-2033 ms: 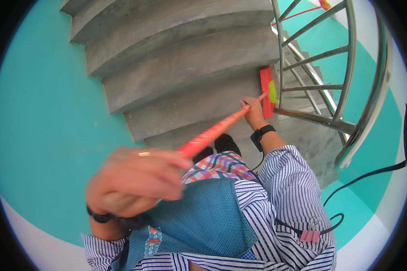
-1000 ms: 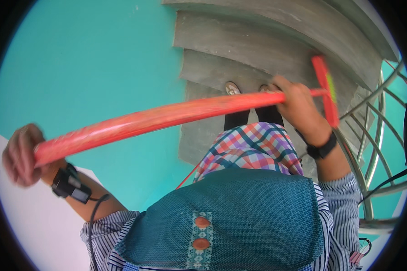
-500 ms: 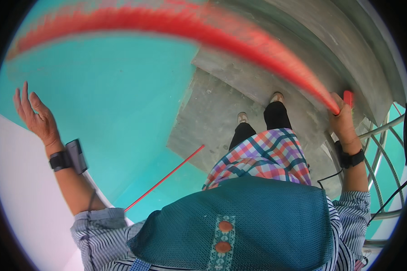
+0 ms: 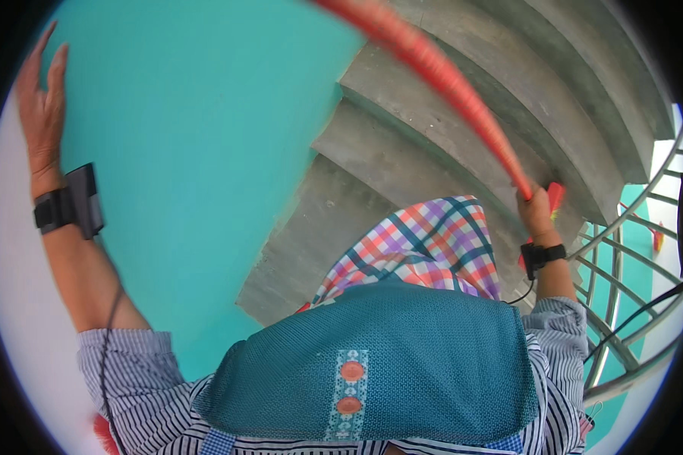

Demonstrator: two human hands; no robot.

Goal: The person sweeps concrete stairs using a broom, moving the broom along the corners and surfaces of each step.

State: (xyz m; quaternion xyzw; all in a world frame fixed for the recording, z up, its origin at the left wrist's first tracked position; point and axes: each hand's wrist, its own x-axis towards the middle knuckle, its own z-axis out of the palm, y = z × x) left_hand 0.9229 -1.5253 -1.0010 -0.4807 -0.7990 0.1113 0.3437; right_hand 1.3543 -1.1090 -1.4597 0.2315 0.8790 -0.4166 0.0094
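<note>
My right hand [image 4: 536, 212] is closed around a long red pole [image 4: 440, 72]. The pole rises up and leftward past the upper edge, smeared by motion, so its far end is out of sight. Just beyond that hand a short red piece [image 4: 555, 196] shows, with a bit of yellow-green; I cannot tell whether it belongs to the pole. My left hand [image 4: 44, 114] is raised at the far left, fingers apart, holding nothing, in front of the turquoise and white wall [image 4: 190, 152]. Both wrists wear black straps, the left with a dark box.
Curved grey concrete steps [image 4: 387, 144] climb toward the upper right. A metal railing [image 4: 622, 303] borders them on the right, with a red and yellow thing [image 4: 658, 239] beyond it. Red bristles [image 4: 105, 434] show at the lower left. A plaid apron [image 4: 425, 243] hides my feet.
My left hand has risen up the wall. The pole has swung up and right, and my right hand has shifted left and slightly down. More steps show; my feet and a thin red stick's length have gone from view.
</note>
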